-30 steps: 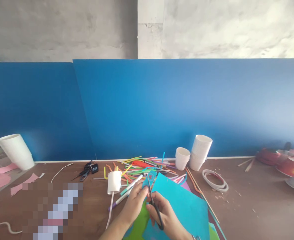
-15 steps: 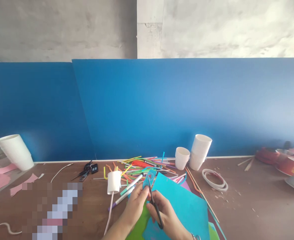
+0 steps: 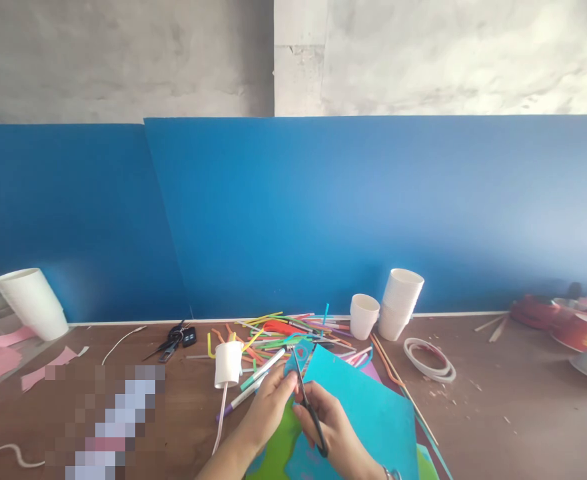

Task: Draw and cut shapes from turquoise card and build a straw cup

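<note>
My left hand point(image 3: 272, 405) pinches a small piece of blue paper point(image 3: 302, 351), its fingers closed at the lower edge. In my right hand point(image 3: 330, 423) is a pair of black-handled scissors point(image 3: 314, 421), the blades pointing up and away from me against the blue paper. Whether the blades are parted is hard to make out. Below and right of my hands lies a larger blue sheet point(image 3: 368, 407), with a green sheet point(image 3: 279, 440) beneath. Left of my hands stands a white paper cup point(image 3: 228, 365) with yellow straws at its top and a pale straw below.
Behind my hands spreads a pile of colourful straws point(image 3: 283, 330), with markers point(image 3: 262, 370) nearer. White cups point(image 3: 400, 303) stand at the back right, near a roll of white tape point(image 3: 429, 360). Keys point(image 3: 176, 340) lie to the left. Another cup stack point(image 3: 30, 303) leans far left.
The blue paper and the scissors have shifted very slightly in my hands. My left forearm sits a little further left. Everything else on the table is unchanged.
</note>
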Demonstrator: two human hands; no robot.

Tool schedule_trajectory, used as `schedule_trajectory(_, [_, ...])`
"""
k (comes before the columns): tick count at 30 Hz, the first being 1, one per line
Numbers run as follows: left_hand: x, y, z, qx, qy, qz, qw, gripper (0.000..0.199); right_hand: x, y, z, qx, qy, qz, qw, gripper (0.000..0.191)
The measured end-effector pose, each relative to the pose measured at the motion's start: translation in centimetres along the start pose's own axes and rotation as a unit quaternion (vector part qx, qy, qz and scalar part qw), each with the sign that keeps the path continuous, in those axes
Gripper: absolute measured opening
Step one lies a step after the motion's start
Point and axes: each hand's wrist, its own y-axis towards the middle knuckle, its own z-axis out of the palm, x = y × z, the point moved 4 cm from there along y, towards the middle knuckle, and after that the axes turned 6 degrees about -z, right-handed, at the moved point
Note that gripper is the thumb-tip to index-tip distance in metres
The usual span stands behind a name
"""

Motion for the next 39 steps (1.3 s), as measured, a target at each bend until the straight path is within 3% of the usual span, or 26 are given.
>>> schedule_trajectory(19, [-0.8,0.4,-2.0,0.045,0.085,-0.005,0.995,0.029,-0.2,0.1,0.0,0.009,0.011,0.036,0.999,0.037])
schedule_trajectory(25, [0.4,0.4,-1.3,-0.014,0.031,-0.035,0.999,0.03,-0.5,0.2,0.0,0.003,0.001,0.026,1.0,0.041])
schedule_trajectory(29, [0.5,0.1,-0.4,-0.06,0.011,-0.012,0.998,0.026,-0.8,0.2,0.1,0.003,0.006,0.027,1.0,0.042])
schedule_trajectory(33, [0.0,-0.1,0.0,-0.03,0.027,0.009,0.999,0.024,-0.4,0.2,0.2,0.0,0.017,0.005,1.0,0.04])
schedule_trajectory(39, [0.4,0.2,-0.6,-0.012,0.044,-0.015,0.999,0.023,-0.5,0.2,0.1,0.008,0.01,0.003,1.0,0.037])
